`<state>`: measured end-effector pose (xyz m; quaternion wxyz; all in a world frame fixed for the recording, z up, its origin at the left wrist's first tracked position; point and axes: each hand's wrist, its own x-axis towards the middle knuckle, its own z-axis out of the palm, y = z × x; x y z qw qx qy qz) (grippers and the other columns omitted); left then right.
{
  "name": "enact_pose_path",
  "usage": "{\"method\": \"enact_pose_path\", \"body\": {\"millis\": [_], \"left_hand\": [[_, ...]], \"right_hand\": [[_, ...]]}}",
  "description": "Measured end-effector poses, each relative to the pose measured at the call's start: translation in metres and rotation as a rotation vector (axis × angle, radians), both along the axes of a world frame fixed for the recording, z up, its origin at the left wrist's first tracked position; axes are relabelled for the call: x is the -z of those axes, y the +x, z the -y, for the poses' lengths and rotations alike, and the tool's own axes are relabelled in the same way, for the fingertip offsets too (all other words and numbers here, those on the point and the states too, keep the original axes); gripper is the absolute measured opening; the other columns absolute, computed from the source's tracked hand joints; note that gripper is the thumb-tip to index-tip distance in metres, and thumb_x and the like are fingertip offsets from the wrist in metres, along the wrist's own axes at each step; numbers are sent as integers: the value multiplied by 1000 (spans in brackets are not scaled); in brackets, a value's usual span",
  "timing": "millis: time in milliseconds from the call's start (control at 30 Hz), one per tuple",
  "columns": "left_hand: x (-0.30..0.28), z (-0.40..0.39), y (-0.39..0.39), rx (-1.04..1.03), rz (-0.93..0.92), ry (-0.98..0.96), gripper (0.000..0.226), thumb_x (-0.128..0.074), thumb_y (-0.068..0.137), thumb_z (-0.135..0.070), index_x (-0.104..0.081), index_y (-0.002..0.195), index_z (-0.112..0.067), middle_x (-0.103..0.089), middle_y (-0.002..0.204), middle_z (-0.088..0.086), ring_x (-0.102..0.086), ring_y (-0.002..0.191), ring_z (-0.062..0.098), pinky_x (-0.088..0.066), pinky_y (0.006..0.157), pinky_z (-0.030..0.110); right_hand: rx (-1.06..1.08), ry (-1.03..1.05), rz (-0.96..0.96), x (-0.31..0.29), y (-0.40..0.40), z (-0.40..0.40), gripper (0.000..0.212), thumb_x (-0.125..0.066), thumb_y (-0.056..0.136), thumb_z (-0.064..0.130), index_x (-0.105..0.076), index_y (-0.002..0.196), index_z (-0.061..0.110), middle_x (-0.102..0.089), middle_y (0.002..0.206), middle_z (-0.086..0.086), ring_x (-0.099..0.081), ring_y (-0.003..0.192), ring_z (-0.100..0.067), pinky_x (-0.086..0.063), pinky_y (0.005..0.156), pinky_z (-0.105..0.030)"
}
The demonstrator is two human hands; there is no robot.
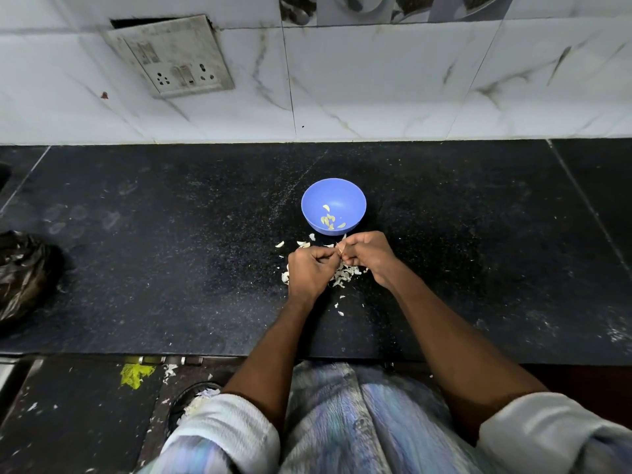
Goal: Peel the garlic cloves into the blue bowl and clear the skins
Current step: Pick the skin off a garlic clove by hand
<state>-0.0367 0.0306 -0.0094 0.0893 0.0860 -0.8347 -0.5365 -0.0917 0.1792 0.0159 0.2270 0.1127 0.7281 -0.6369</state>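
Pinching a small garlic clove [340, 249] between them, the left hand [309, 268] and right hand [367, 256] meet just at 6 o'clock of the blue bowl [333, 206]; fingers of both are curled tight around the clove, of which only a pale sliver shows between the fingertips, so how much skin remains on it cannot be told. Bowl stands upright on the black speckled bench [171, 251], near its centre, close to the hands but not touching them. Inside the bowl, several peeled cloves [329, 217] lie toward its 6 o'clock wall, with one more a little apart toward the middle. Loose garlic skins [345, 272] are heaped on the bench directly under and between the hands; further scraps are scattered at 9 to 10 o'clock of the hands, beside the bowl's base, and a few flecks trail toward 6 o'clock along the left forearm. Both forearms are bare, with pale sleeves [222, 429] rolled up near the elbows. At the bench's far 9 o'clock edge sits a crumpled black plastic bag [24, 271], well apart from the bowl. Behind the bench, at 12 o'clock, rises a white marble-patterned tiled wall [376, 80] carrying a grimy switch and socket plate [178, 59] at about 11 o'clock. Floor [68, 422] below the bench front shows white scraps and a yellow patch [136, 373].
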Motion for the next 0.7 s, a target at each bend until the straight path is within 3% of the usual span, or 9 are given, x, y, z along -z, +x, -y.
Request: {"method": "enact_pose_path", "body": {"millis": [233,367,500,633,700], "left_hand": [[-1,-8,0,-24,0,33,9,-87,85,-21,-86,91,-15,-80,78,-7,-70,65,2,-59,61,30],[1,-12,1,-44,4,5,6,-85,84,-22,-86,87,-17,-79,74,-7,-72,64,10,-59,61,33],[2,-10,0,-55,25,-26,18,-78,84,-24,-80,70,-13,-70,59,-5,-49,53,3,-51,53,38],[0,-8,0,-20,3,-22,22,-76,86,-20,-75,64,-15,-55,48,-12,-39,50,0,-40,51,27],[1,-6,1,-38,2,-11,24,-71,84,-29,-75,68,-11,-55,50,-2,-37,53,2,-42,51,31]], "right_hand": [[35,23,-2,3,0,-1,9,-67,90,-8,-75,92,-7,-70,73,-15,-61,57,-11,-53,57,-21],[64,-1,20,4,1,0,10,-67,90,-8,-75,96,-6,-73,74,-9,-65,59,-8,-53,57,-19],[60,-38,37,4,4,1,12,-67,90,-8,-75,93,-1,-74,77,-10,-66,63,-10,-55,61,-21],[56,-46,45,4,3,-1,17,-64,86,-12,-75,92,-1,-72,79,-16,-62,63,-14,-54,68,-27],[27,-65,45,3,4,-1,16,-63,87,-12,-75,94,-3,-70,79,-17,-60,62,-14,-53,66,-26]]}}
